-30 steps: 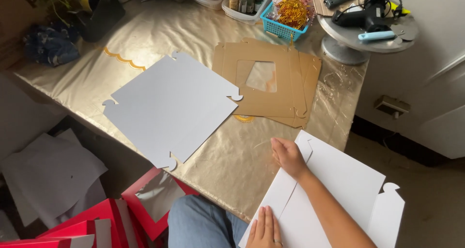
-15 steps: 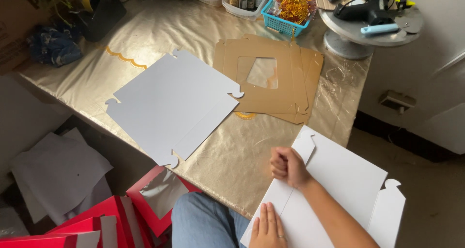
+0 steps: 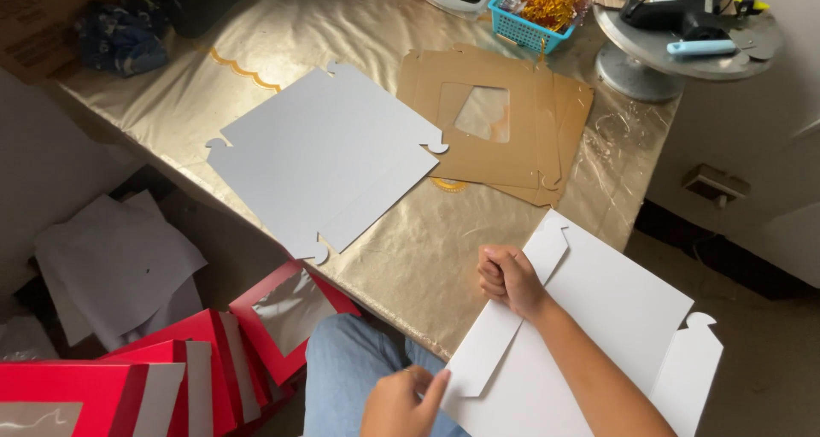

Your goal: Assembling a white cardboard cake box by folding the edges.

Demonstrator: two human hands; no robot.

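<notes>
White box blank (image 3: 598, 317): lay flat over the person's lap, just off the near right edge of the tabletop (image 3: 410, 258), its long side flap folded up along the left.
Right hand (image 3: 510, 279): closed in a fist, pressed down on the top of that folded flap.
Left hand (image 3: 401, 403): fingers partly curled, fingertips touching the flap's lower end.
Second white blank (image 3: 325, 159): one, flat at the tabletop's centre, well apart from both hands.
Brown blanks (image 3: 504, 121): a small stack with a square window, toward the far right edge; count unclear.
Red windowed boxes (image 3: 213, 351): at least three, on the floor by the near left edge.
Blue basket (image 3: 521, 29): one, at the far edge.
</notes>
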